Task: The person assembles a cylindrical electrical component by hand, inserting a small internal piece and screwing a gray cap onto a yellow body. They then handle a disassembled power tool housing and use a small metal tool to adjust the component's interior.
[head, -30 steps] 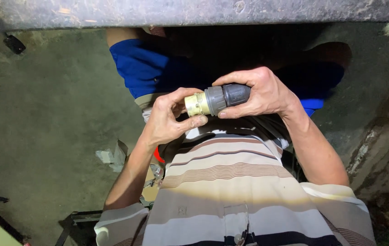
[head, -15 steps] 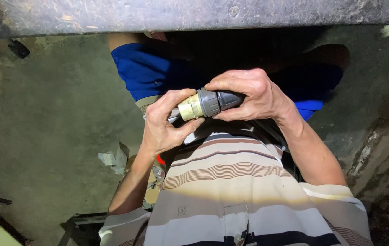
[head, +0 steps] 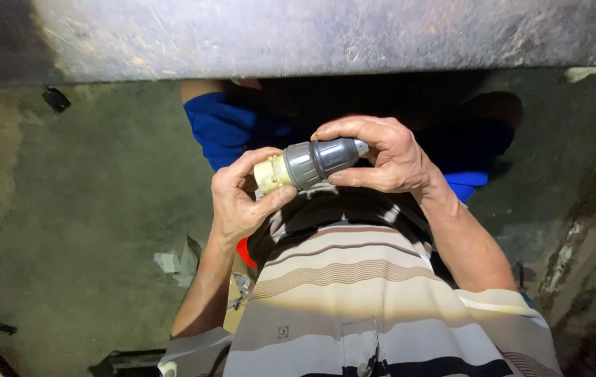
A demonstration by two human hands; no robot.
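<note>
A stained, greenish-grey concrete floor (head: 81, 209) is seen from above, filling most of the view. Across the top edge, a worn, scratched grey slab or beam (head: 298, 35) is laid from side to side. Below it, a beige shirt with brown and white horizontal stripes (head: 354, 307) is worn by the person, taking up the lower middle of the view. Bright blue shorts (head: 228, 129) are seen above the shirt, partly lost in deep shadow.

Both bare forearms are raised in front of the chest. The right hand (head: 392, 157) is wrapped around the dark end of a short cylindrical fitting with a grey ribbed plastic body and a pale cream-yellow end (head: 308, 164). Its fingers are curled closed over the top, and the thumb is pressed along the underside. The left hand (head: 242, 199) is closed on the cream-yellow end, which is pinched between the thumb and the bent fingertips. The fitting is held level between the two hands, just above the shirt and roughly at the centre of the view.

A small crumpled scrap of pale paper or plastic (head: 176, 262) is seen on the floor beside the left forearm. A small dark object (head: 55, 99) lies on the floor at upper left; its kind cannot be told.
</note>
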